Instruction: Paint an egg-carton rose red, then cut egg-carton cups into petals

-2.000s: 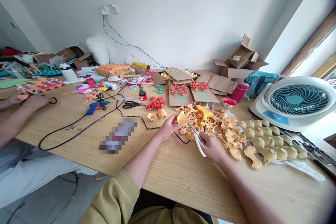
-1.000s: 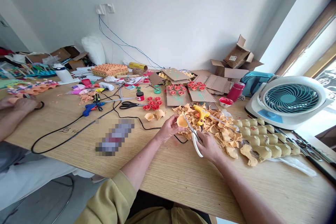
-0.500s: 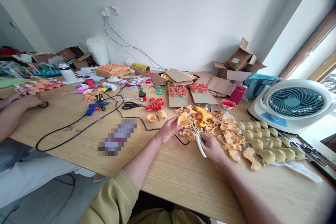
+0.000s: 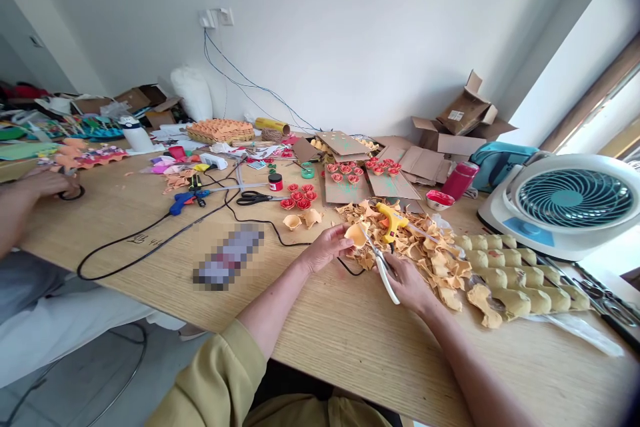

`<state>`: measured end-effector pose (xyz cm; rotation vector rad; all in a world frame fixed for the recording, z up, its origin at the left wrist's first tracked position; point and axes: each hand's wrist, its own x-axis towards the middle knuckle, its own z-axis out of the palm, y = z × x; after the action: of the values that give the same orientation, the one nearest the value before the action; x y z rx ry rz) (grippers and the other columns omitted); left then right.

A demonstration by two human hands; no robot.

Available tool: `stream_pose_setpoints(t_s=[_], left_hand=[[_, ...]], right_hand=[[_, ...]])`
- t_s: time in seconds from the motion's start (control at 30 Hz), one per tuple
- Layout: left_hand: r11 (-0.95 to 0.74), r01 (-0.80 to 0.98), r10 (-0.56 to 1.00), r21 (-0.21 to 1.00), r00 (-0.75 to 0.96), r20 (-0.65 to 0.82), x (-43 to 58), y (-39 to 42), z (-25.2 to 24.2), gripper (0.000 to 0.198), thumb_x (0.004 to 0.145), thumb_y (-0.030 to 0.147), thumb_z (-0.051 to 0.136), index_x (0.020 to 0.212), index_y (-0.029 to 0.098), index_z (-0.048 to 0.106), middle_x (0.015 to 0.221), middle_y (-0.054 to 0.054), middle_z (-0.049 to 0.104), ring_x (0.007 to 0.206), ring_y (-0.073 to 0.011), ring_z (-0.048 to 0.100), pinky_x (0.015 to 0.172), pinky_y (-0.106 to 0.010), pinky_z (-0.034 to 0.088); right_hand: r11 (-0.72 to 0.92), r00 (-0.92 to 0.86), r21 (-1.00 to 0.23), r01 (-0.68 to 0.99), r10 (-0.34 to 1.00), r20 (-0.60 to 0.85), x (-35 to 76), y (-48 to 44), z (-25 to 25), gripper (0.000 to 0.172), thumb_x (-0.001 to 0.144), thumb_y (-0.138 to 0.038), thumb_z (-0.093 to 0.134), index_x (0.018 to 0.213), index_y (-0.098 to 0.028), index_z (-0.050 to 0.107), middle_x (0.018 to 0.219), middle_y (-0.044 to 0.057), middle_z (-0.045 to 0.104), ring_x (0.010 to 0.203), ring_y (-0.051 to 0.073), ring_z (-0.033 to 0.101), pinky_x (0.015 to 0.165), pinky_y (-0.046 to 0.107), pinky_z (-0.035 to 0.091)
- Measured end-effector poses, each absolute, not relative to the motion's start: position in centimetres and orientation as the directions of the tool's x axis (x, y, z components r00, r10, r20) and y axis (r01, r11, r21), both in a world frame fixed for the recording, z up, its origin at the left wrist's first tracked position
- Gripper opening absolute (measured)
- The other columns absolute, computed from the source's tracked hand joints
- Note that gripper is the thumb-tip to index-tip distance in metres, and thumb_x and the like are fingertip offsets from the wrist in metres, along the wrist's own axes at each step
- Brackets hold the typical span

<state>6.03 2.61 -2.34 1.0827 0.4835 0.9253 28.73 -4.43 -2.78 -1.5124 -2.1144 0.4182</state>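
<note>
over the desk (image 4: 320, 340), the right hand (image 4: 404, 281) has its fingers wrapped round the white-handled scissors (image 4: 388, 281), probably rigid; at their cutting end, the left hand (image 4: 326, 248) has fingers pinching the peach cup (image 4: 355, 236), likely light and easily torn, best held opposite the scissors.

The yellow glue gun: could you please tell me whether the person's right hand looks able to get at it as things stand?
Probably not at once: though the yellow glue gun lies close by, the right hand is occupied with white-handled scissors.
</note>
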Motion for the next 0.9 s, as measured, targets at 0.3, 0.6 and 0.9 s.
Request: stream_pose_setpoints(t_s=[0.3, 0.6, 0.9], left_hand=[[0.144, -0.295, 0.783, 0.945, 0.617, 0.073, 6.18, 2.52, -2.30, 0.057, 0.061, 0.042, 0.091, 0.106, 0.013, 0.069, 0.093, -0.005, 0.069, 0.075, -0.0127, 0.062, 0.076, -0.029, 0.050], [0.171, -0.291, 0.776, 0.941, 0.629, 0.053, 6.04, 2.35, -1.98, 0.063, 0.059, 0.043, 0.092, 0.108, 0.012, 0.070, 0.086, -0.003, 0.069, 0.070, -0.0113, 0.062, 0.075, -0.029, 0.051], [0.237, -0.328, 0.771, 0.914, 0.636, 0.029, 5.98, 2.34, -1.66, 0.058, 0.056, 0.041, 0.094, 0.100, 0.011, 0.071, 0.085, -0.003, 0.069, 0.069, -0.0102, 0.062, 0.072, -0.027, 0.050]], right_hand=[[0.365, -0.298, -0.470, 0.804, 0.930, 0.214, 28.87, -4.58, -2.73, 0.031, 0.095, -0.049, 0.044, 0.076, -0.023, 0.046, 0.070, 0.001, 0.061, 0.061, 0.015, 0.051, 0.062, 0.027, 0.036], [0.417, -0.337, -0.441, 0.794, 0.907, 0.251, 28.83, -4.82, -2.61, 0.037, 0.096, -0.052, 0.043, 0.072, -0.023, 0.043, 0.065, 0.000, 0.058, 0.060, 0.015, 0.049, 0.065, 0.029, 0.037], [0.409, -0.318, -0.454, 0.792, 0.910, 0.265, 28.66, -5.09, -2.34, 0.043, 0.096, -0.057, 0.040, 0.070, -0.023, 0.044, 0.064, 0.001, 0.057, 0.065, 0.018, 0.052, 0.068, 0.031, 0.040]])
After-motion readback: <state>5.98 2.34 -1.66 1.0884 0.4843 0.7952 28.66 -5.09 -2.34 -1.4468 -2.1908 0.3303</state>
